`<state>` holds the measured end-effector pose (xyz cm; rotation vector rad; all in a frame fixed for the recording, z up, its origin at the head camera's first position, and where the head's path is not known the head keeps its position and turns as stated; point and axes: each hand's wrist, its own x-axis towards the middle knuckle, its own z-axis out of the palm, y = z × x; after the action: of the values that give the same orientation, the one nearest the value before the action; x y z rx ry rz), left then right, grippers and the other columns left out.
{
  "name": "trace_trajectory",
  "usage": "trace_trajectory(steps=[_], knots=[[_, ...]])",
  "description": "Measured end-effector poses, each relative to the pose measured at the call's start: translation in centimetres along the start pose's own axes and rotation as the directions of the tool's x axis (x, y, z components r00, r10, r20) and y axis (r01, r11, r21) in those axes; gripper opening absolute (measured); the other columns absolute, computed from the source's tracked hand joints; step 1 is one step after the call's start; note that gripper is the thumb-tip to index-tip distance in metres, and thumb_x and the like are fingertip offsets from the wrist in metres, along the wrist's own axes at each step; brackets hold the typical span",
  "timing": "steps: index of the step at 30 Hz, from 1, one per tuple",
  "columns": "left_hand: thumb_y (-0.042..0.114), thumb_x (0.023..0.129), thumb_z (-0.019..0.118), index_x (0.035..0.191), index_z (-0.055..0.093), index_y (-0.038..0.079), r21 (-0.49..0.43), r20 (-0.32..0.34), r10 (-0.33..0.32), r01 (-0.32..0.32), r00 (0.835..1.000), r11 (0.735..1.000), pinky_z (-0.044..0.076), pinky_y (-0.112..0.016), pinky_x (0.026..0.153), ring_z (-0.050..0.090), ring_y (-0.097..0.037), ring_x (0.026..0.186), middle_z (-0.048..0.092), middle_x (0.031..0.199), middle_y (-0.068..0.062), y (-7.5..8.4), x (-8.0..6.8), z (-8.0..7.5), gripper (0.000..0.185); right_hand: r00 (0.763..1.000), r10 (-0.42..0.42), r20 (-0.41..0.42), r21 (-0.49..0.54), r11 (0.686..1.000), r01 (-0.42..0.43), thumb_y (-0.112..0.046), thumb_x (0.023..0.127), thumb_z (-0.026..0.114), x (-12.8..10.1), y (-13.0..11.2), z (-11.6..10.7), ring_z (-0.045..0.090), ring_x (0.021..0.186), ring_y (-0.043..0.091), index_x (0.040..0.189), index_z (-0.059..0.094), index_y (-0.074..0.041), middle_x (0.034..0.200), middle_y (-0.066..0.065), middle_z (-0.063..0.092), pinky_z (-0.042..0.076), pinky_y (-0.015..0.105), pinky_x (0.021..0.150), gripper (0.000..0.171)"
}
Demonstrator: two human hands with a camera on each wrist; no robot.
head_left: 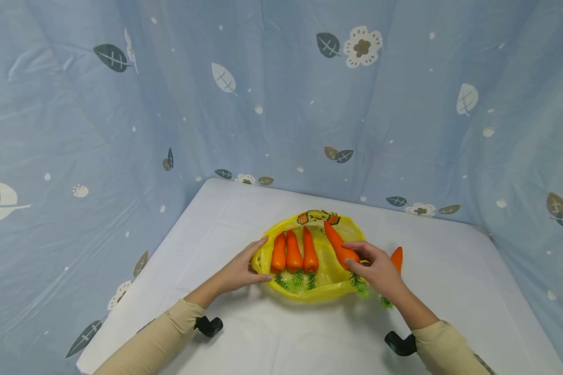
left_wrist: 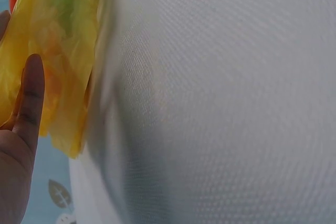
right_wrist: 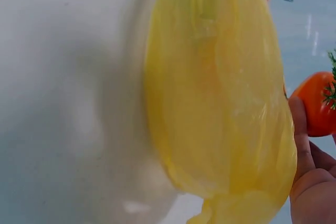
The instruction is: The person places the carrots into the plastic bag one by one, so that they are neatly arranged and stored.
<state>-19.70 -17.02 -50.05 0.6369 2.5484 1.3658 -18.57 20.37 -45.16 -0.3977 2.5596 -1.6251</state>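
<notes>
My left hand (head_left: pixel 239 268) holds the left end of a yellow plastic bag (head_left: pixel 326 294), its thumb (left_wrist: pixel 32 95) straight against the outside and its fingers by the rim. Three orange carrots with green tops lie side by side in the open bag: a left carrot (head_left: pixel 279 254), a middle carrot (head_left: pixel 293 252) and a right carrot (head_left: pixel 310 252). Over the bag's right side, my right hand (head_left: pixel 377 268) pinches another carrot (head_left: pixel 340 247) near its thick end, tip pointing away and leafy top towards me. In the right wrist view, this carrot's rounded end (right_wrist: pixel 315 103) shows above the fingers.
Partly hidden behind my right hand, one more carrot (head_left: pixel 397 259) lies right of the bag. The white table (head_left: pixel 244 333) carries the bag. Blue patterned curtains (head_left: pixel 281 114) hang around the back and sides. Black wrist mounts sit by both sleeves.
</notes>
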Motion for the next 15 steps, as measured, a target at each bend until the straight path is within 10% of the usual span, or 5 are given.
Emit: trace_trajectory(steps=[15], knots=[[0.027, 0.087, 0.083, 0.163, 0.022, 0.011, -0.013, 0.002, -0.001, 0.001, 1.000, 1.000, 0.027, -0.057, 0.118, 0.028, -0.036, 0.150, 0.025, 0.165, -0.015, -0.1, 0.0, 0.0, 0.099, 0.992, 0.118, 0.038, -0.095, 0.989, -0.114, -0.032, 0.096, 0.072, 1.5, -0.8, 0.7, 0.060, 0.098, 0.025, 0.132, 0.067, -0.018, 0.120, 0.007, 0.067, 0.054, 0.032, 0.076, 0.038]])
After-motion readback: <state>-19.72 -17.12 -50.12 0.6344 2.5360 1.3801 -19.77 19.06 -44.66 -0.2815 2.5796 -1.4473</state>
